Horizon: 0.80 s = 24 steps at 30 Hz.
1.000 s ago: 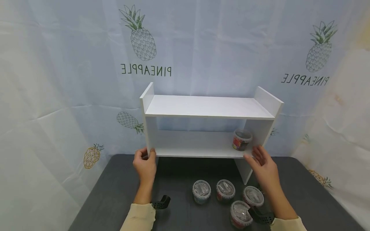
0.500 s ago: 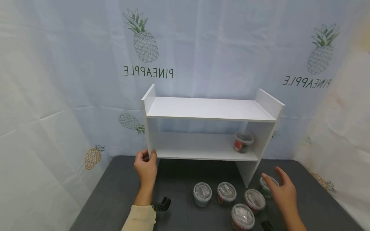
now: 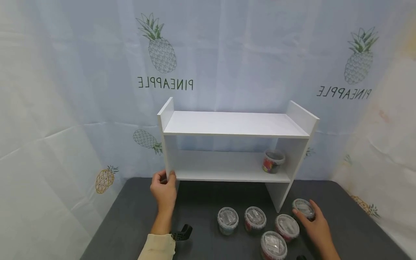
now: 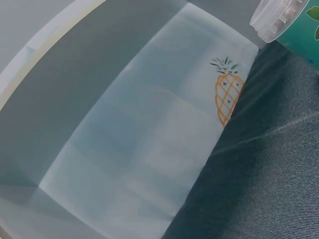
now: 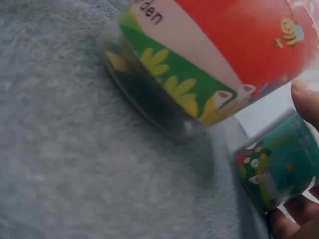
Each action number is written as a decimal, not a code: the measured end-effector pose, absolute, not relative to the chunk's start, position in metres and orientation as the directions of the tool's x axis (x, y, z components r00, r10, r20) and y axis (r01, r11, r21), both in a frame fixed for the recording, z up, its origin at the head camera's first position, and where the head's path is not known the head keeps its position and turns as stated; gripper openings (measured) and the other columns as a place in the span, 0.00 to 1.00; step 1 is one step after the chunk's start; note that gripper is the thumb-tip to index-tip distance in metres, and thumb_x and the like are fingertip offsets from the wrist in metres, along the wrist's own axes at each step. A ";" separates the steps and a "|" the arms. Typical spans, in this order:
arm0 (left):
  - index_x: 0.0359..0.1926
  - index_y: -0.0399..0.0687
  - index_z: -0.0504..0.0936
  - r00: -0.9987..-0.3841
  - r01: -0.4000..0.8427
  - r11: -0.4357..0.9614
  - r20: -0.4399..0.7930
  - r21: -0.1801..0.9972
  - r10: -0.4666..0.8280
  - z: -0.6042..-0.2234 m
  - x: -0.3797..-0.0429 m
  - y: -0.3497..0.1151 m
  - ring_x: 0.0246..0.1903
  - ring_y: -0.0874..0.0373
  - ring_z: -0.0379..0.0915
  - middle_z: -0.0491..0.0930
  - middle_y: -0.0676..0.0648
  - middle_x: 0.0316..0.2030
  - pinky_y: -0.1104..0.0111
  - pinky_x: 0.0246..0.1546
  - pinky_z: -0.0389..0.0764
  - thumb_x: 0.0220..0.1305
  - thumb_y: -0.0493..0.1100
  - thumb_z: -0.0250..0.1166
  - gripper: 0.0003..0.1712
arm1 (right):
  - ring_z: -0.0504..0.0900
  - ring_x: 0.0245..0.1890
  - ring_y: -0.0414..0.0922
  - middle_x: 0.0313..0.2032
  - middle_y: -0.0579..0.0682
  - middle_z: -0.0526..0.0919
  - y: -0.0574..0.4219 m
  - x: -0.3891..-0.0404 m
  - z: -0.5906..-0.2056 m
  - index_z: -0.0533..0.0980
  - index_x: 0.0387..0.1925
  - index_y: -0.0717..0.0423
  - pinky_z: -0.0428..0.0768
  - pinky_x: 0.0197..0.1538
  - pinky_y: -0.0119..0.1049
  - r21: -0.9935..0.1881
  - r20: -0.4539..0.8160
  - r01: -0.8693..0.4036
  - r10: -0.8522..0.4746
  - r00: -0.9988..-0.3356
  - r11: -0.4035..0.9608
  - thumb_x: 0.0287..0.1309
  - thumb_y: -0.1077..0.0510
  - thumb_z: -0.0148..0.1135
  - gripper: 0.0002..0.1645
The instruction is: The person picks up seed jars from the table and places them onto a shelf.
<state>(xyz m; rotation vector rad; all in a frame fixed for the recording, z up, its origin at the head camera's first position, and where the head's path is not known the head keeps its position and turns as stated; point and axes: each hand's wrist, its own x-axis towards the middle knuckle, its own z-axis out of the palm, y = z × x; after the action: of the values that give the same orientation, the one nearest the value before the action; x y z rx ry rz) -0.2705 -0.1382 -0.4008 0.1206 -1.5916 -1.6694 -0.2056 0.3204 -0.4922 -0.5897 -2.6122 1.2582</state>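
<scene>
Over there, the right hand (image 3: 316, 224) grips a green tub (image 3: 303, 208) between thumb and fingers, a second tub (image 3: 287, 226) near that thumb. Well apart from those fingers, the left hand (image 3: 164, 191) pinches the side of a white shelf unit (image 3: 234, 124).

Green tub (image 5: 279, 164) seems blurred; right fingers (image 5: 285, 226) cut off.
</scene>
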 end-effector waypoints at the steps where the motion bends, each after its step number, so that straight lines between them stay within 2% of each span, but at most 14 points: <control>1: 0.39 0.25 0.79 -0.670 0.471 0.120 0.443 0.874 -0.596 -0.401 -0.270 -0.138 0.26 0.60 0.73 0.79 0.34 0.34 0.80 0.26 0.75 0.59 0.30 0.66 0.10 | 0.57 0.68 0.71 0.72 0.74 0.50 0.320 -0.206 -0.494 0.37 0.77 0.60 0.61 0.64 0.66 -0.790 -0.005 0.271 0.437 -0.900 0.550 0.60 0.32 0.60 0.63; 9: 0.40 0.25 0.79 -0.673 0.469 0.123 0.444 0.875 -0.591 -0.397 -0.271 -0.139 0.27 0.62 0.73 0.79 0.34 0.34 0.80 0.27 0.75 0.60 0.31 0.66 0.11 | 0.57 0.70 0.68 0.71 0.74 0.55 0.317 -0.206 -0.500 0.43 0.76 0.64 0.61 0.67 0.62 -0.866 -0.035 0.272 0.492 -0.870 0.420 0.56 0.31 0.63 0.65; 17: 0.40 0.24 0.79 -0.675 0.482 0.113 0.451 0.869 -0.584 -0.398 -0.271 -0.138 0.27 0.61 0.74 0.79 0.33 0.35 0.81 0.28 0.75 0.60 0.31 0.66 0.11 | 0.57 0.70 0.68 0.71 0.74 0.55 0.318 -0.204 -0.500 0.42 0.75 0.68 0.62 0.67 0.60 -0.869 -0.076 0.302 0.497 -0.865 0.393 0.54 0.31 0.65 0.68; 24: 0.40 0.24 0.79 -0.675 0.479 0.119 0.452 0.870 -0.583 -0.399 -0.272 -0.137 0.27 0.64 0.73 0.79 0.34 0.35 0.81 0.28 0.75 0.60 0.32 0.66 0.11 | 0.57 0.72 0.65 0.72 0.71 0.54 0.320 -0.200 -0.500 0.43 0.76 0.66 0.61 0.68 0.59 -0.887 -0.092 0.287 0.471 -0.878 0.362 0.56 0.32 0.64 0.65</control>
<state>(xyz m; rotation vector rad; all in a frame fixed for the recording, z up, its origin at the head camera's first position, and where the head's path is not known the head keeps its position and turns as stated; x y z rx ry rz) -0.2715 -0.1372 -0.3992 0.1044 -1.5966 -1.6751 -0.1995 0.3199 -0.5000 -0.6871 -2.4414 1.5331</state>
